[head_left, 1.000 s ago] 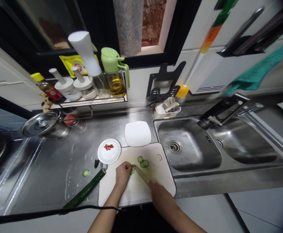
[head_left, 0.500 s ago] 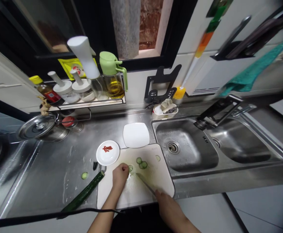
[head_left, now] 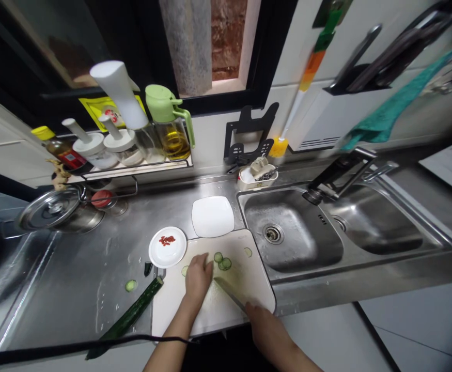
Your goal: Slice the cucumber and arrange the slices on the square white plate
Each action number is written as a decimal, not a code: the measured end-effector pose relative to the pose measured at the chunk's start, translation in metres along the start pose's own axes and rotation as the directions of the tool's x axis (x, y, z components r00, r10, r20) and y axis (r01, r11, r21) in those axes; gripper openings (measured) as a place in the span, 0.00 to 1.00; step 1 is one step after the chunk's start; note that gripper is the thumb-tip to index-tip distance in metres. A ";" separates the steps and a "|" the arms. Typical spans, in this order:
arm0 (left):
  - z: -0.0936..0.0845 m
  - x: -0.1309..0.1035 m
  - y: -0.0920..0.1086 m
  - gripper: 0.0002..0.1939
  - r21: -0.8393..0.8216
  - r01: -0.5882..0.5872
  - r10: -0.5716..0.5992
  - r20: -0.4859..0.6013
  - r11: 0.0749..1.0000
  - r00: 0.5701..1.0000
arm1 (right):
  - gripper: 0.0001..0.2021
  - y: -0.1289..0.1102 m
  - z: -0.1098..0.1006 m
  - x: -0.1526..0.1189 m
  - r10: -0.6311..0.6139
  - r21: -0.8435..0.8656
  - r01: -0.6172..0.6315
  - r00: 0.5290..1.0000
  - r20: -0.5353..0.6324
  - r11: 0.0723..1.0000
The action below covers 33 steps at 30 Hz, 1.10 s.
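My left hand [head_left: 199, 277] is over the middle of the white cutting board [head_left: 245, 302], fingers stretched forward and thumb apart, with nothing visible in its grip. Just right of its fingertips lie several overlapping cucumber slices [head_left: 224, 264]. One pale slice [head_left: 184, 270] shows at the hand's left side, and a thin piece [head_left: 248, 252] lies near the board's right edge. My right hand [head_left: 266, 326] is closed round the handle of a knife [head_left: 229, 292]. The blade rests low over the board, its tip close to my left thumb. A cut cucumber [head_left: 133, 314] lies left of the board.
Behind the board are a round plate [head_left: 156, 257] with small red pieces and a square white plate [head_left: 213, 214]. A double sink [head_left: 295, 232] lies right. A cucumber slice [head_left: 130, 285] sits on the steel counter, a pot [head_left: 61, 209] farther left. A dark cord [head_left: 94, 345] crosses the front.
My left hand has shifted right and forward and its pinch on a cucumber slice has opened out. A slice now shows at its left. The knife stays nearly in place; the view has moved slightly.
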State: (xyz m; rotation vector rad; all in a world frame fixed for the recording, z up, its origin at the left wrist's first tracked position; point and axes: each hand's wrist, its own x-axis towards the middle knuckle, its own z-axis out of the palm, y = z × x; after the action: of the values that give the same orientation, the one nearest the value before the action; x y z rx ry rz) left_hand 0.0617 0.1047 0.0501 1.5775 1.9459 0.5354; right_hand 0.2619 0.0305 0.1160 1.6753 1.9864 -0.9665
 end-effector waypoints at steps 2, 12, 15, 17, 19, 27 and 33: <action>0.009 0.007 0.010 0.17 0.001 0.011 -0.011 0.038 1.000 0.999 | 0.23 0.000 0.001 0.001 -0.010 -0.020 0.010 1.000 0.002 1.000; 0.021 0.014 0.014 0.12 -0.049 0.038 -0.036 0.038 0.998 0.999 | 0.25 -0.001 0.000 0.000 0.018 -0.030 -0.017 0.999 0.035 0.999; 0.022 0.014 0.015 0.10 -0.047 0.037 -0.036 0.029 0.998 0.999 | 0.25 -0.001 0.001 0.000 0.008 -0.029 -0.007 1.000 0.018 1.000; 0.022 0.015 0.016 0.08 -0.048 0.031 -0.030 0.025 0.998 0.999 | 0.24 0.000 0.002 0.001 -0.001 -0.023 0.001 1.000 0.020 1.000; 0.022 0.016 0.016 0.06 -0.059 0.022 -0.021 0.022 0.998 1.000 | 0.24 0.001 0.002 0.001 0.001 -0.016 -0.001 1.000 0.019 1.000; 0.021 0.017 0.015 0.05 -0.133 0.030 -0.026 0.029 0.991 0.999 | 0.24 0.004 0.007 0.003 -0.013 -0.030 0.013 1.000 0.006 0.999; 0.012 0.015 0.005 0.04 -0.230 0.167 -0.160 0.049 0.959 0.986 | 0.22 0.005 0.007 0.003 -0.015 0.002 0.015 1.000 0.011 1.000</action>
State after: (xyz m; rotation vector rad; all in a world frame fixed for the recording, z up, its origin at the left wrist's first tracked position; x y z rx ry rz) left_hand 0.0712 0.1199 0.0416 1.2594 1.8933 0.6419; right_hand 0.2650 0.0283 0.1083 1.6553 1.9942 -0.9803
